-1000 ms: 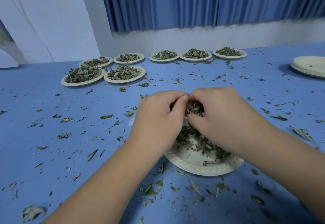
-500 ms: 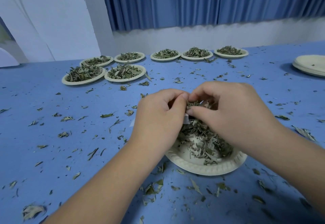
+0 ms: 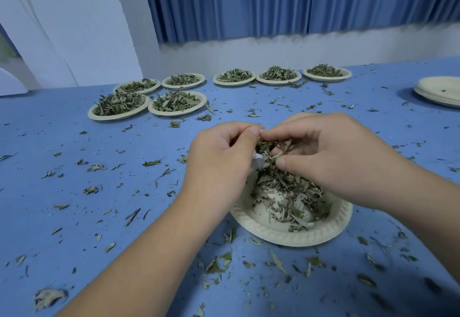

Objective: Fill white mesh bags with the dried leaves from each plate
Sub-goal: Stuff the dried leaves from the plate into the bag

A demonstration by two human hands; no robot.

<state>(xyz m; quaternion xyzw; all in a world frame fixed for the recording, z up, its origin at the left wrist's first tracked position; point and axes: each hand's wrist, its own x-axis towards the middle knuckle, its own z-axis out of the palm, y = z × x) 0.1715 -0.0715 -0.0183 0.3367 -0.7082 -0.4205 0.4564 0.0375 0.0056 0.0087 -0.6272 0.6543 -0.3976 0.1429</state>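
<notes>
White mesh bag (image 3: 258, 164): only a crumpled white scrap of it shows, and the left hand (image 3: 219, 164) has it, thumb and fingers curled tight round what looks like its mouth, held just above the far-left part of the near plate (image 3: 298, 240). The rest of the bag is hidden behind that hand, so which way its length runs I cannot tell. The right hand (image 3: 331, 157) is right up against it, thumb and fingers pinching a tuft of dried leaves (image 3: 267, 148), and here is the relation that matters: the opening lies immediately to the left of that tuft, the two hands touching at the fingertips, so I judge that the load needs only a short push leftward and in. The right hand is the nearer one to the heap (image 3: 291, 197) below, a loose, springy tangle of thin, curled grey-green blades that covers the plate's far and right side and leaves pale bare pulp on the near left. The plate is shallow, cream, with a ribbed rim. Brittle crumbs (image 3: 151, 163) litter the blue surface (image 3: 74, 217) all round. Toward the far edge seven full plates (image 3: 176, 114) wait, well apart from the hands, and a stack of empty plates (image 3: 440, 92) sits at the right edge.
</notes>
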